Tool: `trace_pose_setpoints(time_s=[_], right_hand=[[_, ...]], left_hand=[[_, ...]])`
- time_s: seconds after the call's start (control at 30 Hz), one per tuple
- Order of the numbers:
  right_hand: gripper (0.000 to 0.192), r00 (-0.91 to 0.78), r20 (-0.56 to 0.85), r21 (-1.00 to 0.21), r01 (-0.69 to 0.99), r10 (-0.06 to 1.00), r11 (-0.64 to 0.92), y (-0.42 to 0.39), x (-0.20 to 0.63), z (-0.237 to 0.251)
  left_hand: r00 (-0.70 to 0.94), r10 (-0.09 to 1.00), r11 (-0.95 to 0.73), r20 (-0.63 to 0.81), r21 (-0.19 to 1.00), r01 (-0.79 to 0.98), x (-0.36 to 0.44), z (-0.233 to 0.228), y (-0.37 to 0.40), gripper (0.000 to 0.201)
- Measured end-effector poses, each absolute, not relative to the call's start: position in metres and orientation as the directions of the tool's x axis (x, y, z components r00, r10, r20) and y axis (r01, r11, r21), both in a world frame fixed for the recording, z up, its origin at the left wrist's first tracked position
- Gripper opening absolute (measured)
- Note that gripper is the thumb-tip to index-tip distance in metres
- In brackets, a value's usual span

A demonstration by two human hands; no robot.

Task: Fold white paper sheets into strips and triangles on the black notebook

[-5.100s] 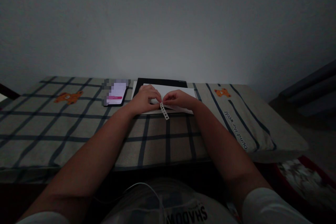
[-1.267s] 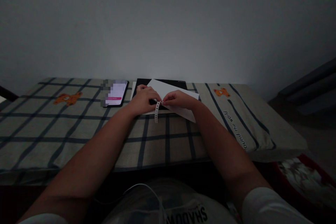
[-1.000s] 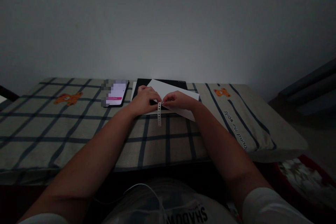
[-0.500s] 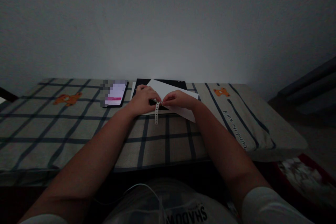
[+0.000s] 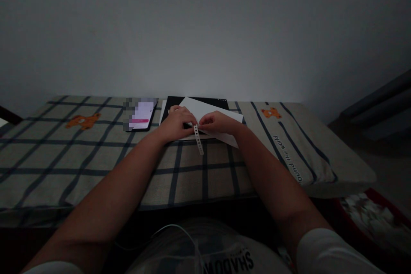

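A narrow white paper strip with a row of holes [image 5: 198, 140] hangs down between my hands, over the front edge of the papers. My left hand [image 5: 178, 122] is closed, with thumb and forefinger pinched at the strip's upper end. Close beside it, the fingertips of my right hand [image 5: 218, 121] are pinched together on the same end; the exact grip is partly hidden. Under both hands lies a loose white sheet of paper [image 5: 205, 109], set at an angle. Beneath that is a black-covered notebook [image 5: 175, 101] with small holes along its far right edge.
A phone [image 5: 141, 115] with a lit screen lies left of the notebook. Everything rests on a checked cloth [image 5: 105, 158] with bear prints, against a grey wall [image 5: 205, 38]. A white cable [image 5: 173, 225] crosses my lap. At lower right is a red container [image 5: 396, 212] with crumpled white material.
The lower end of the paper strip has swung to the right and now hangs slanted. Both my hands stay nearly in place.
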State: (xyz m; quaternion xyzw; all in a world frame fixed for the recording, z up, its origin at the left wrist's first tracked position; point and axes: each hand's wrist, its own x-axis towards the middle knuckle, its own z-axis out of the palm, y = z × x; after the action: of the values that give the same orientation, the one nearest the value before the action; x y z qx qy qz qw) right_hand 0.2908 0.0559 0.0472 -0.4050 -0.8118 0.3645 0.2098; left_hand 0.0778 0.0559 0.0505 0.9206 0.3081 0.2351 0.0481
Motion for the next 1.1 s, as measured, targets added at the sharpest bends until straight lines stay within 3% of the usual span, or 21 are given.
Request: trace_pose_setpoints(time_s=[0.33,1.1], right_hand=[[0.035,-0.549,-0.043,-0.785,0.535,0.835,0.312,0.0560,0.2956,0.0501],[0.030,-0.582,0.030,-0.738,0.535,0.813,0.410,0.0552,0.2929,0.0491]], left_hand=[[0.685,0.596,-0.800,0.419,0.227,0.556,0.0763,0.0495,0.0580,0.019],[0.704,0.584,-0.810,0.405,0.234,0.538,0.0790,0.0486,0.0563,0.016]])
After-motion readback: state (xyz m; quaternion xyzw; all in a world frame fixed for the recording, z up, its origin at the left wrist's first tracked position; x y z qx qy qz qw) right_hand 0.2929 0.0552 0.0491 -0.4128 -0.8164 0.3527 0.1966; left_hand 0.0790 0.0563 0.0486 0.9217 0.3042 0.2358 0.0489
